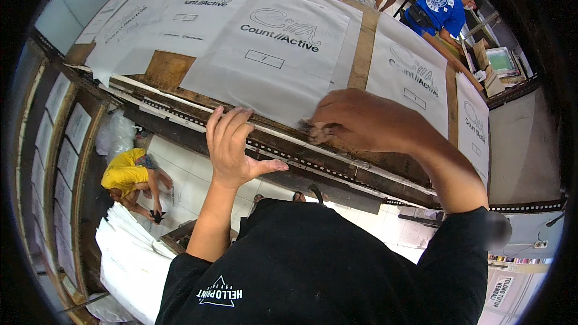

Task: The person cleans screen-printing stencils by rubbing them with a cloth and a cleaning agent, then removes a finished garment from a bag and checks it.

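My left hand (233,147) is at the near edge of a long brown work table (168,71), its fingers stretched out and the thumb spread to the right. Nothing is in it. Just to the right, my right hand (352,119) is closed over the lower edge of a large white printed sheet (265,93). Its fingertips are blurred, and a small dark thing shows at them, too smeared to name. That sheet lies flat and bears black outlined lettering and a small box. A similar white sheet (397,36) lies right of it, beyond a bare brown strip.
More printed sheets (141,21) overlap along the table's left. A perforated metal rail (289,151) runs below its near edge. White sheets (129,265) are stacked at lower left. One person in yellow (126,171) crouches on the floor; another in blue (439,9) bends beyond the table.
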`<state>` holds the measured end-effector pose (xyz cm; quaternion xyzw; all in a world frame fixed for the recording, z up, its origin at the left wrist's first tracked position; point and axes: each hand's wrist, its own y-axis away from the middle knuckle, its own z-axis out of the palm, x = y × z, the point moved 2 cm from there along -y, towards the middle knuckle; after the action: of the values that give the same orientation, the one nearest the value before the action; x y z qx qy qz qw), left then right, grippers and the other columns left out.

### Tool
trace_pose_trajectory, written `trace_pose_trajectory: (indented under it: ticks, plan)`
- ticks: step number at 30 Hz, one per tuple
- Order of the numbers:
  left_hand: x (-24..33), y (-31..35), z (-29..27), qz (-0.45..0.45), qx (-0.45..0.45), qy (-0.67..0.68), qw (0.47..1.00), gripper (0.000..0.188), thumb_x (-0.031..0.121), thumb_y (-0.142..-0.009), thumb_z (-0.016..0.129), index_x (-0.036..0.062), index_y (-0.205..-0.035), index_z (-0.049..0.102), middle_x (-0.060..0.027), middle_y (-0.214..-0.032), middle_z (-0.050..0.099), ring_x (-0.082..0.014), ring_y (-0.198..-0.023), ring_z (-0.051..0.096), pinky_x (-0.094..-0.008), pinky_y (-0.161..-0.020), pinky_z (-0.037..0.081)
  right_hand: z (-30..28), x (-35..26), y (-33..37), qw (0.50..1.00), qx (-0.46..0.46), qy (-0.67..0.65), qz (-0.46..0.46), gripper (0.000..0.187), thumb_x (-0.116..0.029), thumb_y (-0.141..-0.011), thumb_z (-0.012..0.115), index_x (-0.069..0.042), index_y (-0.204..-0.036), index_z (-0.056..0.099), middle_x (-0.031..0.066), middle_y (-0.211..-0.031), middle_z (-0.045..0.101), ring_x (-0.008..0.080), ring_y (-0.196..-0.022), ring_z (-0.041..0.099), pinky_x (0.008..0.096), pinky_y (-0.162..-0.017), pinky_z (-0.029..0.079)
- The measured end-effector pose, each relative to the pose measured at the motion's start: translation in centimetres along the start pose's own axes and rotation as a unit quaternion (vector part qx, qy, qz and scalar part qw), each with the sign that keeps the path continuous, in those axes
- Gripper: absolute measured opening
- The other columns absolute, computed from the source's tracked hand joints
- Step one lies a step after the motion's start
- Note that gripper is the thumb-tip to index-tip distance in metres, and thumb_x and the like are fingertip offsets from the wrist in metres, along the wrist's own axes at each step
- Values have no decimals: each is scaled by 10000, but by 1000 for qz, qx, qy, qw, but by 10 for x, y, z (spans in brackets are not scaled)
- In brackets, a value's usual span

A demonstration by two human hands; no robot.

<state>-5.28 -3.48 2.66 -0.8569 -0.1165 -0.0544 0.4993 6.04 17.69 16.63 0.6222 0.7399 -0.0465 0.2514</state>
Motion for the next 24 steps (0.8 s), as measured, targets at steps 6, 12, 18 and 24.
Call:
trace_pose_trajectory:
  ticks: [6,12,18,24]
  plan:
    - [-1,2,1,7,4,10,1000,876,822,-682,675,72,-1109,519,-139,-1180,636,-331,-1124,608,-567,-1102,370,-14,16,-15,992,95,-18,-81,237,16,-842,682,-30,-1073,699,143,-1021,701,328,-971,678,417,-893,525]
    - [-4,5,-1,14,7,14,1000,864,810,-680,688,80,-1107,513,-141,-1181,637,-329,-1140,607,-564,-1101,374,-4,3,-11,999,-2,34,6,246,-21,-857,679,-31,-1103,690,152,-1056,678,336,-1055,640,447,-974,478]
    - [-3,4,2,11,14,17,1000,853,802,-688,689,84,-1109,506,-139,-1183,638,-327,-1140,612,-563,-1102,374,-12,8,-15,996,65,14,-62,253,-17,-859,669,-38,-1111,677,138,-1068,672,324,-1079,628,441,-963,484]
    - [-4,6,1,10,13,15,1000,848,804,-687,687,88,-1104,508,-134,-1184,637,-322,-1141,614,-560,-1108,368,1,3,-6,999,16,27,-21,236,-14,-855,671,-43,-1088,683,137,-1050,676,330,-1037,642,442,-950,483]
